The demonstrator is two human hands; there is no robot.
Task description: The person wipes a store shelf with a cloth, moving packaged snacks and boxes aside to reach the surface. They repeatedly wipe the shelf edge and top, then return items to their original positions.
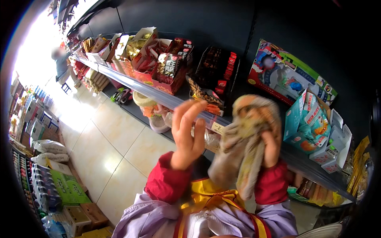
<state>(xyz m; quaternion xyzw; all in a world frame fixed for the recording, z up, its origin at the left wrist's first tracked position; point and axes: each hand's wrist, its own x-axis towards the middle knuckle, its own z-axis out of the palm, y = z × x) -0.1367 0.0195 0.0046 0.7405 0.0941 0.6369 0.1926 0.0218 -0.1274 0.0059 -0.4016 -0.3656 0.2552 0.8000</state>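
A bunched cleaning cloth (238, 148), beige with orange and yellow patches, hangs blurred in my right hand (270, 145), thumb across its folds. My left hand (188, 131) is raised beside it, fingers apart and slightly curled, with nothing in it. Both hands are in front of the shelf's clear front strip (166, 98); whether the cloth touches the strip, I cannot tell. Behind my left hand stands a black display box (215, 74) of snack packets. The cloth covers part of the shelf edge and a paper price tag (218, 128).
Open snack boxes (169, 70) line the shelf to the left. A boxed toy train set (293, 74) leans against the back panel, near a teal snack box (308, 125). Shrink-wrapped bottles (44, 187) and cartons stand across the tiled aisle (116, 148). A person (64, 67) is farther down it.
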